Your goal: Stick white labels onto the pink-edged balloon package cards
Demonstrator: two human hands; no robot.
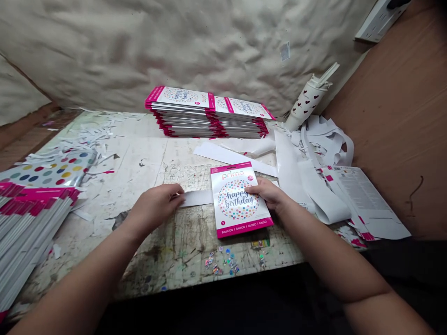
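Worn table, balloon packet in right hand

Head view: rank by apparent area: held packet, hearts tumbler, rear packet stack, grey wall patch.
Largest to smallest:
1. Rear packet stack
2. Held packet
3. Hearts tumbler
4. Grey wall patch

No ties. The held packet is nearer the camera, so this isn't true size.

A flat pink-edged "happy birthday" balloon packet faces up, a plain white strip meeting its left edge.
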